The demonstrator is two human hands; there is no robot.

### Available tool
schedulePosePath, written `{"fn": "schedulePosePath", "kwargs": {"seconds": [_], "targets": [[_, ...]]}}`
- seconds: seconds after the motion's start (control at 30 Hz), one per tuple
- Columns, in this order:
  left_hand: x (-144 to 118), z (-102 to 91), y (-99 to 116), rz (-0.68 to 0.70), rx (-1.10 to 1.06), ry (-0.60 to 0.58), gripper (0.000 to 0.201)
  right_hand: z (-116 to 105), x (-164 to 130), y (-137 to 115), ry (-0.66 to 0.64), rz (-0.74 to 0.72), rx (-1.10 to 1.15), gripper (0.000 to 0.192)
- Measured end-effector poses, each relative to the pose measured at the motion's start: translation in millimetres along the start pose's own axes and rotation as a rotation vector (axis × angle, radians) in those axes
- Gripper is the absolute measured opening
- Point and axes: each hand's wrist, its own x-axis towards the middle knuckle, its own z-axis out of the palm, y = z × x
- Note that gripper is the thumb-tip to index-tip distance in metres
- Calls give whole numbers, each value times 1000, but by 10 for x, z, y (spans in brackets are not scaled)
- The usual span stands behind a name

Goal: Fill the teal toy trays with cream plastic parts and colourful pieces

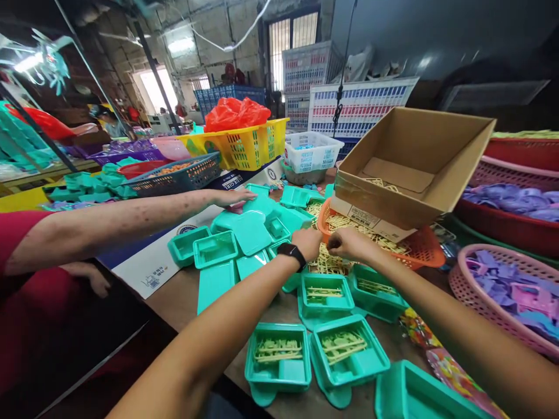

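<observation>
My left hand (307, 242), with a dark watch on its wrist, is closed with curled fingers over the near-left side of a pile of pale yellow plastic pieces (328, 262). A short gap to the right, my right hand (347, 243) is also closed, beside the orange basket (430, 247) of similar yellow pieces. What either hand pinches is hidden. Several green boxes stand nearer me; the front left box (279, 355), the box beside it (349, 355) and the box behind (326, 294) contain yellow pieces. An empty-looking green box (430, 396) lies at the lower right.
At left, a co-worker's hand (231, 199) rests by stacked green lids and boxes (251, 233). A cardboard box (388, 203) tilts over the orange basket. A pink basket (463, 285) of purple parts stands right, a yellow crate (257, 145) behind. Colourful packets (454, 369) lie beneath my right forearm.
</observation>
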Motion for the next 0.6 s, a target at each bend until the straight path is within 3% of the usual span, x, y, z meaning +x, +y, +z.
{"fn": "schedulePosePath", "kwargs": {"seconds": [0.1, 0.23, 0.3, 0.47, 0.6], "targets": [[209, 138, -74, -72, -23, -47, 16, 66, -130, 65, -42, -100, 48, 14], [252, 220, -176, -144, -36, -61, 24, 112, -215, 203, 81, 86, -113, 23], [218, 217, -201, -159, -32, -39, 26, 118, -176, 219, 70, 131, -170, 24], [88, 76, -205, -170, -15, 78, 22, 22, 82, 217, 133, 170, -175, 32], [-22, -129, -192, -216, -41, 194, 20, -85, 401, 431, 173, 216, -220, 40]]}}
